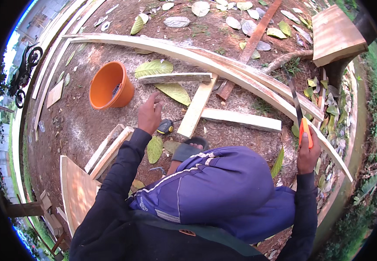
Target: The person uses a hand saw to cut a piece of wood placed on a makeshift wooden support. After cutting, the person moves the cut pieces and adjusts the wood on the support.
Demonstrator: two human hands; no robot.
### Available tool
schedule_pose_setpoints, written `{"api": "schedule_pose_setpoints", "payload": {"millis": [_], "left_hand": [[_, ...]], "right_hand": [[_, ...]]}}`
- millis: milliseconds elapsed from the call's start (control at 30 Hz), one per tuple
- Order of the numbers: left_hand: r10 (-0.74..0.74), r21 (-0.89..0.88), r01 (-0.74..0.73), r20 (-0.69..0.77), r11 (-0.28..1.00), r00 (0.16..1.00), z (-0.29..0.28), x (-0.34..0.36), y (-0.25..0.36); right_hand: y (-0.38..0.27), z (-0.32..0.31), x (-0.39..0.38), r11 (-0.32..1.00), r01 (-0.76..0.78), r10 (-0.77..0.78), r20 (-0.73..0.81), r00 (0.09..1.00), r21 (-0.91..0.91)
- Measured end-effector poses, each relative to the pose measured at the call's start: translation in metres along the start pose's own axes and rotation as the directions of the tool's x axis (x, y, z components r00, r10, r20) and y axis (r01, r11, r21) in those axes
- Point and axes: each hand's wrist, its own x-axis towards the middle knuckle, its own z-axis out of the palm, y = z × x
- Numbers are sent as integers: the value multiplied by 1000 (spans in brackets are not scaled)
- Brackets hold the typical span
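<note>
Head view looked down past a raised knee in blue track trousers (pixel 223 187) and a sandalled foot (pixel 187 150) on sawdust-strewn ground. Nearest on the person's right, the right hand (pixel 306 156) was closed in a fist around the orange handle of a handsaw (pixel 300 114), whose dark blade ran up and away, its tip lying over the long curved plank (pixel 240 71). On the other side the left hand (pixel 149 115) reached forward with its fingers bent down and loosely together, holding nothing that could be seen, just beside a yellow-and-black tape measure (pixel 165 127) on the ground and close to the near end of a short pale board (pixel 197 106). By my judgement the step in hand was measuring or setting up a board for a cut, with no sawing under way; the next move seemed to call for steadying a board with the free hand and bringing the blade squarely onto a chosen line. That board looked freshly cut, light and flat, lying aslant across another pale board (pixel 240 120) with a third piece (pixel 175 78) at its far end. Farther left stood an orange bucket (pixel 109 85), and beyond it dry leaves (pixel 177 21) lay scattered over bare earth.
</note>
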Motion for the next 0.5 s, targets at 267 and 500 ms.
{"api": "schedule_pose_setpoints", "payload": {"millis": [267,500], "left_hand": [[-125,-922,255,228,290,966,-12,-20,33],[94,-934,289,313,208,945,-25,-16,21]], "right_hand": [[5,2,1,998,12,-13,14,1000,60],[1,1,-1,998,14,-15,27,1000,59]]}}
